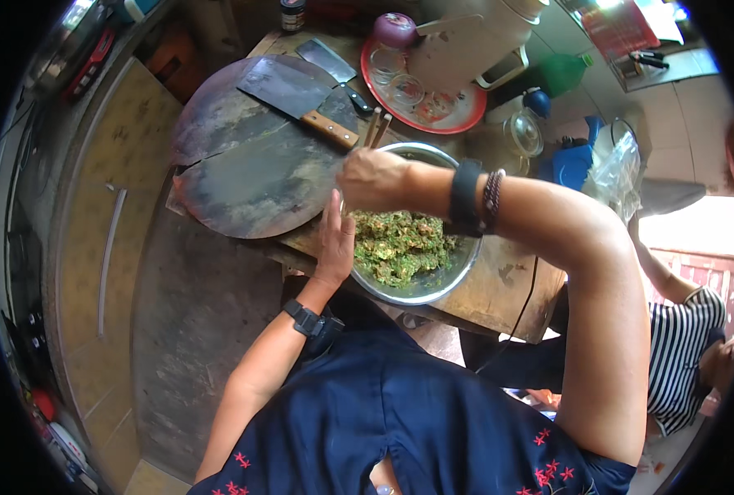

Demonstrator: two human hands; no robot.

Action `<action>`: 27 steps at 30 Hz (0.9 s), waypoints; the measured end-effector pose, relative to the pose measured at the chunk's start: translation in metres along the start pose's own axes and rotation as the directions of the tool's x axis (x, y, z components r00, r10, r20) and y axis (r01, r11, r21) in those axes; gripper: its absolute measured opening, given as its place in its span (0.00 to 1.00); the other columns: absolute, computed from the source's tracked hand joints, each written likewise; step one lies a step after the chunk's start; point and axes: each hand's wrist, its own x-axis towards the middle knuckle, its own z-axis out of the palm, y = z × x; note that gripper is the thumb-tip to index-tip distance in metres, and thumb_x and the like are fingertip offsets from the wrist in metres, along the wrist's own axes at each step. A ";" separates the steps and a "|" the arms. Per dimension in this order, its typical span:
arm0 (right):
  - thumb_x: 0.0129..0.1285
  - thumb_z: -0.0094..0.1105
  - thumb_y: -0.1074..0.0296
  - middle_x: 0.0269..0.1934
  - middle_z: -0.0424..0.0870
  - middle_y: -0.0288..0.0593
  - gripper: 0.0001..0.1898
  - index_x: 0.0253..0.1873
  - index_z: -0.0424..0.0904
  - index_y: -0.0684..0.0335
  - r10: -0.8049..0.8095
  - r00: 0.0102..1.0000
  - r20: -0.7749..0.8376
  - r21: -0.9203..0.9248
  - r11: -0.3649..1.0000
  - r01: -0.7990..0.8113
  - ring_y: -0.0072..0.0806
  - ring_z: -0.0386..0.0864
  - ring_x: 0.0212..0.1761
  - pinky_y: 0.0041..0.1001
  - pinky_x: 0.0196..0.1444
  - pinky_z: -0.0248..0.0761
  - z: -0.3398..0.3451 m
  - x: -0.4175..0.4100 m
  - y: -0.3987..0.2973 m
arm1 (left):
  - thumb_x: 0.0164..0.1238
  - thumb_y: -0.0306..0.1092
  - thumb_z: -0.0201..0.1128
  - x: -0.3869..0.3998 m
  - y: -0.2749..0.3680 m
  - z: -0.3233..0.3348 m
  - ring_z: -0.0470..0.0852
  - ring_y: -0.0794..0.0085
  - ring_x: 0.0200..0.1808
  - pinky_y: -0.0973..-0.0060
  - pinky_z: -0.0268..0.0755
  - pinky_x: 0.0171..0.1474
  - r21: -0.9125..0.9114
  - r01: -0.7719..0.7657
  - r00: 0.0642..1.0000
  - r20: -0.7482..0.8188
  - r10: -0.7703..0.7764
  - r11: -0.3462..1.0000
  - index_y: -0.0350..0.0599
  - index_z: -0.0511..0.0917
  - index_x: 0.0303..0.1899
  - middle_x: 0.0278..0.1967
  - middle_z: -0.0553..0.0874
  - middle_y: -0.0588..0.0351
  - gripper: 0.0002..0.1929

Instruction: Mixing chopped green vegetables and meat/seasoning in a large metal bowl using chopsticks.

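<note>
A metal mixing bowl (pixel 459 279) on the wooden table holds a chopped green-and-brown mixture (pixel 404 247). My right hand (pixel 373 179) is curled in a fist over the bowl's left side, around a pair of chopsticks (pixel 381 131). Their upper ends stick up past the fist; their lower ends are hidden. At the bowl's left rim is my left hand (pixel 336 241), holding the edge with fingers pointing away from me. Just left of both hands lies a round wooden chopping board (pixel 249 179) with a crack across it. A wood-handled cleaver (pixel 286 90) rests on the board.
Beyond the board lies a second, black-handled cleaver (pixel 326 60). A red-rimmed enamel tray (pixel 425 120) holds glass cups and a large pitcher (pixel 459 49). A lidded jar (pixel 521 136) stands right of the tray. A person in a striped shirt (pixel 682 359) is at the right.
</note>
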 end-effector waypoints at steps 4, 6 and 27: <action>0.51 0.56 0.67 0.23 0.76 0.37 0.06 0.23 0.78 0.57 0.075 0.992 -0.099 -0.057 0.995 -0.081 0.31 0.78 0.27 0.30 0.29 0.71 0.038 -0.019 0.049 | 0.67 0.44 0.50 -0.004 0.005 0.006 0.59 0.50 0.66 0.51 0.48 0.63 0.214 -0.072 0.995 -0.054 0.086 0.974 0.42 0.51 0.67 0.65 0.60 0.43 0.32; 0.52 0.55 0.68 0.22 0.76 0.40 0.05 0.25 0.78 0.58 0.163 0.987 -0.001 -0.043 0.986 -0.163 0.34 0.78 0.27 0.32 0.29 0.71 0.043 -0.035 0.064 | 0.63 0.39 0.54 -0.003 0.005 0.004 0.61 0.50 0.64 0.57 0.51 0.64 0.241 -0.085 0.992 -0.074 0.106 0.967 0.39 0.52 0.66 0.64 0.61 0.41 0.32; 0.53 0.48 0.72 0.27 0.79 0.55 0.07 0.32 0.77 0.65 0.822 0.522 0.228 0.469 0.377 -0.799 0.47 0.80 0.32 0.41 0.36 0.73 0.101 -0.172 -0.066 | 0.67 0.39 0.50 0.007 -0.002 -0.003 0.61 0.53 0.65 0.58 0.49 0.64 0.271 -0.159 0.987 0.012 0.162 0.949 0.39 0.51 0.67 0.64 0.62 0.42 0.30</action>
